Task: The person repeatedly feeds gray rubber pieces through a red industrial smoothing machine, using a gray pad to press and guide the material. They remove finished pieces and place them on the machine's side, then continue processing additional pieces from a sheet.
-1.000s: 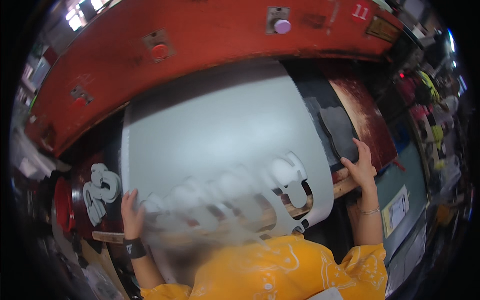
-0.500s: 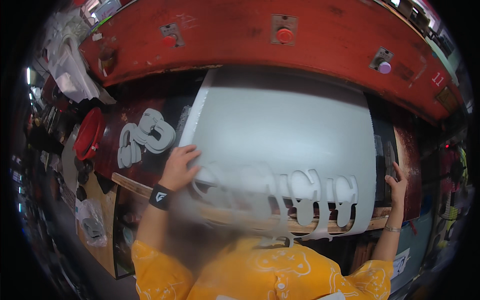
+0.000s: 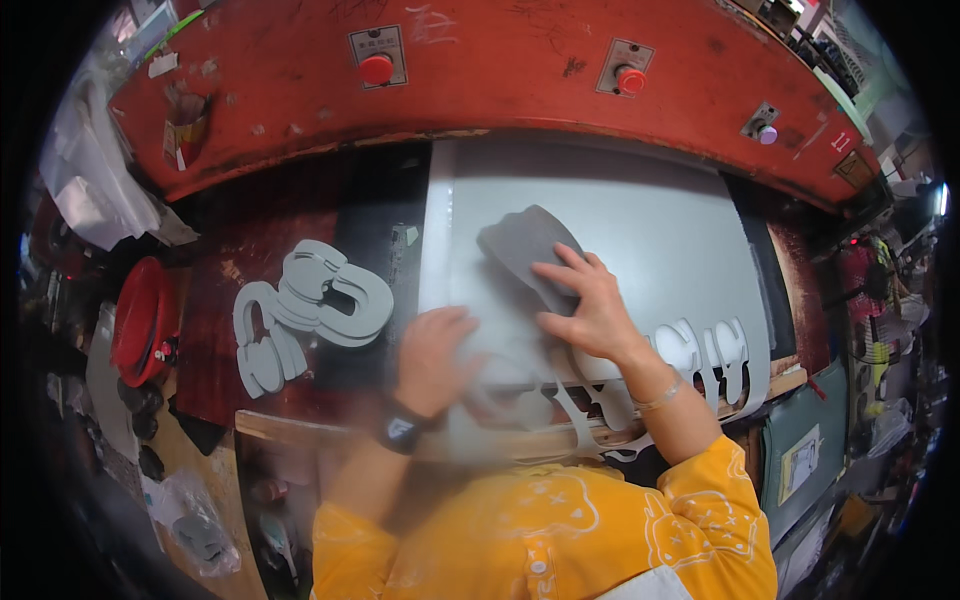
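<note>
My right hand (image 3: 592, 308) grips a dark grey cutting die (image 3: 530, 245) with a curved outline, tilted over the pale grey sheet (image 3: 660, 230). The thumb and fingers are at its near right side. My left hand (image 3: 432, 362), smeared by motion, is over the sheet's near left part. Whether it holds anything does not show. Along the sheet's near edge run curved cut-out openings with thin strips between them; some are blurred. Left of the sheet lie stacked grey cut pieces (image 3: 345, 300) with U-shaped outlines.
A red machine beam (image 3: 500, 75) with several knobs spans the far side. Wooden strips (image 3: 290, 425) edge the table in front of me. At the left are a red bowl-like container (image 3: 145, 320) and clear plastic bags (image 3: 100, 180). A grey-green box (image 3: 805, 440) stands at the right.
My right hand has come from the table's right side onto the sheet and now holds the die. My left hand has left the sheet's left edge, moving right and nearer. The view has shifted.
</note>
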`<state>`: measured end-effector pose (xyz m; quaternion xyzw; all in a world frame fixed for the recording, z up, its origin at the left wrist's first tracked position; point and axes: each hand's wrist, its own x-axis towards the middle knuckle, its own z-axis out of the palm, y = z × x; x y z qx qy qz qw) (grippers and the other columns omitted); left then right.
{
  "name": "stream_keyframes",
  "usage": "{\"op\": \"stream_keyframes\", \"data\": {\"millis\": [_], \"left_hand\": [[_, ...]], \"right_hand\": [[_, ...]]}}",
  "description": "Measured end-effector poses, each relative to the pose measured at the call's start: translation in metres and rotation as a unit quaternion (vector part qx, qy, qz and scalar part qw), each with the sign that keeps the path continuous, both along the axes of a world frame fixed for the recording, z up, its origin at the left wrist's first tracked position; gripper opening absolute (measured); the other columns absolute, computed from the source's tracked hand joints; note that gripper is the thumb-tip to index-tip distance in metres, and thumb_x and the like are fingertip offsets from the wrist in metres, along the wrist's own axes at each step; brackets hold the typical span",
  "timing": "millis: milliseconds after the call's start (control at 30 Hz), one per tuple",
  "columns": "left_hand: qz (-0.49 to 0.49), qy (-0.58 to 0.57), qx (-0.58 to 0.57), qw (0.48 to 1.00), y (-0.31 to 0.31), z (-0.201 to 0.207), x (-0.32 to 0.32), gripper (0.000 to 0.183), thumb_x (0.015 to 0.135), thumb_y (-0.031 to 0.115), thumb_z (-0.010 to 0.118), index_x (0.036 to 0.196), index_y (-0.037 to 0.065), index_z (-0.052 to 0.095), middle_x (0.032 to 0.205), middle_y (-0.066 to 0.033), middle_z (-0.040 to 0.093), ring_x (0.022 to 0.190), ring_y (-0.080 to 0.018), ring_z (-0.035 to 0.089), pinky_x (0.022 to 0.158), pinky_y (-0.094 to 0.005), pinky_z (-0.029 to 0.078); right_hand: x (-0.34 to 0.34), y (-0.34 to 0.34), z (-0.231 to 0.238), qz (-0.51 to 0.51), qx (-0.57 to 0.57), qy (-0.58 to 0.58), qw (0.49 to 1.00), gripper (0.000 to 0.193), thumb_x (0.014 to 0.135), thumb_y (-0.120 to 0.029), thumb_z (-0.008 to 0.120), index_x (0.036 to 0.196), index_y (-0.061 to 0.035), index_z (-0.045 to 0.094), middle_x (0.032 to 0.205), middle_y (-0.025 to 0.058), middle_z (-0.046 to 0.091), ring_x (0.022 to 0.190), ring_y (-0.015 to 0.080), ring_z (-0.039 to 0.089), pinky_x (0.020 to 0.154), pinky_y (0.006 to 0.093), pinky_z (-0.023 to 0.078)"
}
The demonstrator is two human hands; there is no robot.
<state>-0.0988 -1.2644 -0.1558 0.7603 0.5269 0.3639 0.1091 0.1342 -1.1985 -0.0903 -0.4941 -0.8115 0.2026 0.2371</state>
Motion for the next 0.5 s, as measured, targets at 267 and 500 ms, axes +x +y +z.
{"op": "stream_keyframes", "data": {"millis": [267,500], "left_hand": [[0.015,-0.025,-0.015,0.999,-0.001,0.000,-0.001,0.043,0.067,0.023,0.077,0.105,0.005,0.066,0.115,-0.0101,0.060,0.109,-0.0295,0.053,0.090,-0.0411,0.041],[0.016,-0.026,-0.027,0.999,0.001,0.003,-0.002,0.044,0.067,0.024,0.077,0.105,0.006,0.066,0.115,-0.0089,0.060,0.109,-0.0290,0.052,0.091,-0.0414,0.040]], "right_hand": [[-0.054,0.010,-0.027,-0.054,0.063,-0.103,0.991,0.056,0.067,-0.023,0.071,0.122,-0.0210,0.061,0.142,0.0186,0.043,0.123,0.0505,0.036,0.103,0.0545,0.029],[-0.059,-0.002,-0.024,-0.065,0.060,-0.147,0.985,0.058,0.068,-0.026,0.072,0.124,-0.0236,0.060,0.141,0.0184,0.042,0.122,0.0528,0.034,0.102,0.0556,0.029]]}}
